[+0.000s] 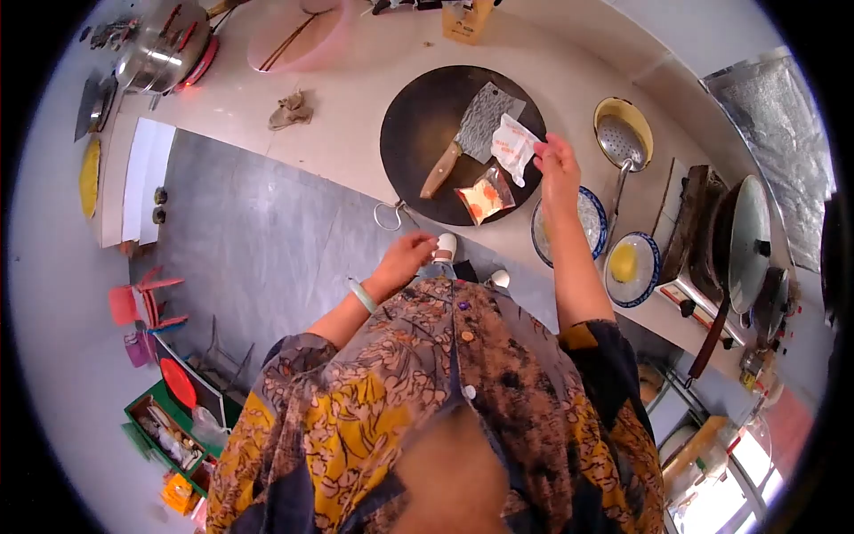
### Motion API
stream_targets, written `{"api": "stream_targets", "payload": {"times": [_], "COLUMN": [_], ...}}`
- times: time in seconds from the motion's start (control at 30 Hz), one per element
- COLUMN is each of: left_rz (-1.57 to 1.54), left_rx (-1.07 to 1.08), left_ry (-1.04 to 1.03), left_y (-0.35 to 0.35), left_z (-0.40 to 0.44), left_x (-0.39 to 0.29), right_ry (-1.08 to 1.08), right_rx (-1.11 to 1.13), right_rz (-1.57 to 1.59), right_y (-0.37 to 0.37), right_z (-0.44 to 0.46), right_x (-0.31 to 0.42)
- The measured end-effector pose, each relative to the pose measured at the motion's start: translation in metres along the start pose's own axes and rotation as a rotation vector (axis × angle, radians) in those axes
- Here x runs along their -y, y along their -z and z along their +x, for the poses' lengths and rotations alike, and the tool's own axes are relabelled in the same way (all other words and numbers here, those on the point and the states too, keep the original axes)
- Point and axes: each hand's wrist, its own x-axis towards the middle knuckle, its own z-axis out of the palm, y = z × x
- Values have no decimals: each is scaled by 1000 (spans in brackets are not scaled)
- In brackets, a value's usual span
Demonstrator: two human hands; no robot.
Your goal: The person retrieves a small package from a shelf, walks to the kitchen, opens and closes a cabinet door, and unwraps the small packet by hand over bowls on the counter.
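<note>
Ref. dial: centre of the round black board (409, 125). We have the white packet (513, 149) at 3 o'clock, overlapping the cleaver (487, 118) in our view; contact can't be confirmed. R hand (558, 166), just past the rim at 3 o'clock: thumb & fingertips look pinched on the packet's outer edge. L hand (409, 257), off the board at 7 o'clock: fingers loosely curled, nothing seen in them. Clear packet (485, 198) w/ orange print sits at 5 o'clock.

CAUTION
1. Cut: cleaver lies loose by the packet; if our R fingers slide twd 9 o'clock, they may meet its edge. Sharp side: can't tell.
2. Spill: R forearm crosses above the blue-rimmed bowl (604, 218), approx. 4 o'clock; a low elbow could tip it.
3. Tear: a hard tug at one corner may split the packet & scatter its contents.
4. Snag: cord loop (389, 216) at 7-8 o'clock could catch our L fingers.
</note>
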Motion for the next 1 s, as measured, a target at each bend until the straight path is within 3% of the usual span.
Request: {"api": "stream_targets", "payload": {"times": [0.13,0.2,0.3,0.43,0.5,0.6,0.7,0.8,0.9,1.0], "left_rz": [328,440,564,728,658,597,574,482,469,489], "left_rx": [-188,-205,-249,-277,-257,-205,-177,-121,-93,-89], "left_ry": [-363,-367,-476,-460,-436,-411,-414,-408,-458,-482], "left_y": [-11,-24,-38,-45,-44,-41,-37,-30,-24,-21], "left_z": [25,26,48,72,79,76,74,64,41,19], "left_x": [-32,-69,-77,-63,-54,-40,-34,-39,-69,-94], "right_ry": [-124,18,-249,-257,-317,-38,-130,-16,-163,-58], "right_rx": [108,245,147,124,98,115,206,287,371,355], "right_rz": [-312,-691,-518,-544,-506,-717,-541,-439,-311,-412], "right_y": [8,20,-1,-11,-13,-9,-6,-1,3,0], "right_z": [-41,-57,-85,-81,-77,-77,-76,-78,-84,-92], "right_x": [10,-26,-9,-36,-34,-51,-52,-31,13,47]}}
